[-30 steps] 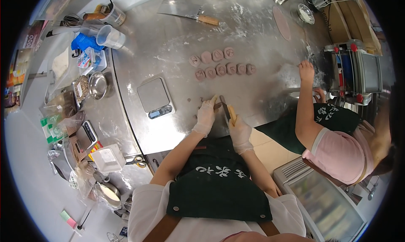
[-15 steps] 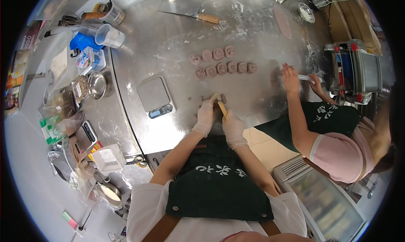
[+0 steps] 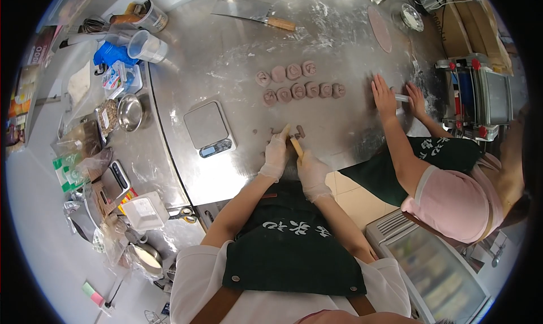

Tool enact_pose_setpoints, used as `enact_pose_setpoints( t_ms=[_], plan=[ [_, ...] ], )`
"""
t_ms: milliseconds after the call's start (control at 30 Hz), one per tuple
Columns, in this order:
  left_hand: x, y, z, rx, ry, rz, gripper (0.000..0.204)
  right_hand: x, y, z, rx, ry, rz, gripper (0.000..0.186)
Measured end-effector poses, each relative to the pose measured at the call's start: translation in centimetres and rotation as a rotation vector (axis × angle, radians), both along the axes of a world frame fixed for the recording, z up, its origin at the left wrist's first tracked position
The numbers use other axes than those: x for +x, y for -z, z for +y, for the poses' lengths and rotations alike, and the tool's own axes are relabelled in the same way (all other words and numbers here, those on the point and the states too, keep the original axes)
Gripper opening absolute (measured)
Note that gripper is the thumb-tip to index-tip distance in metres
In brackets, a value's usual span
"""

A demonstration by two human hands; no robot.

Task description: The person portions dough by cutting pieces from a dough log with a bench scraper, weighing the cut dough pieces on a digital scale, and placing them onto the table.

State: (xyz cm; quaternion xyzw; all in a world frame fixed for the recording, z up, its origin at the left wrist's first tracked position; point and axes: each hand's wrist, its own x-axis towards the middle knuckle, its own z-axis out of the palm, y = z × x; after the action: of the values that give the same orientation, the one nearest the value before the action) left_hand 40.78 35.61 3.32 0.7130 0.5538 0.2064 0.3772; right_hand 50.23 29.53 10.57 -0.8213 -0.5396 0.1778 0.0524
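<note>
My gloved right hand (image 3: pixel 313 174) is closed round a short tan wooden stick (image 3: pixel 296 147), whose dark far end reaches my left hand. My gloved left hand (image 3: pixel 275 157) is closed too. A pale yellowish tip shows at its fingers; I cannot tell whether it is a held piece or a gloved fingertip. Small mauve dough scraps (image 3: pixel 300 132) lie on the steel table just beyond the fingers. Farther off sit two rows of round mauve dough pieces, a front row (image 3: pixel 298 91) and a back row (image 3: pixel 293 71).
A kitchen scale (image 3: pixel 208 129) stands to the left. A wooden-handled blade (image 3: pixel 280 24) lies at the back. On the right, a co-worker's hands (image 3: pixel 386 99) press a pale rod near a flat mauve dough sheet (image 3: pixel 379 29). Tubs, bowls and bags crowd the left-hand counter (image 3: pixel 161 171).
The wooden stick has shifted slightly, and the dough scraps beyond my fingers look rearranged. The co-worker's hands have moved closer together over the rod.
</note>
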Motion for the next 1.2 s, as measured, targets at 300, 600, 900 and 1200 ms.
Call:
enact_pose_setpoints(
  t_ms=[300, 600, 900, 1200],
  plan=[
    [-1.4, -0.7, 1.9, 0.038, 0.183, 0.173, 0.029, 3.3, 0.0, -2.1, 0.222, 0.197, 0.239, 0.02],
    [2.8, 0.0, 5.6, 0.031, 0.391, -0.057, 0.03, 4.8, -0.9, -2.1, 0.35, 0.316, 0.14, 0.023],
    [4.1, -0.1, 4.4, -0.082, 0.048, -0.029, 0.045, 4.5, -0.5, 2.1, 0.045, 0.184, 0.078, 0.021],
    [3.4, -0.2, 3.8, 0.07, 0.043, -0.039, 0.05, 4.2, 0.5, 4.8, -0.078, 0.191, 0.174, 0.019]
  ],
)
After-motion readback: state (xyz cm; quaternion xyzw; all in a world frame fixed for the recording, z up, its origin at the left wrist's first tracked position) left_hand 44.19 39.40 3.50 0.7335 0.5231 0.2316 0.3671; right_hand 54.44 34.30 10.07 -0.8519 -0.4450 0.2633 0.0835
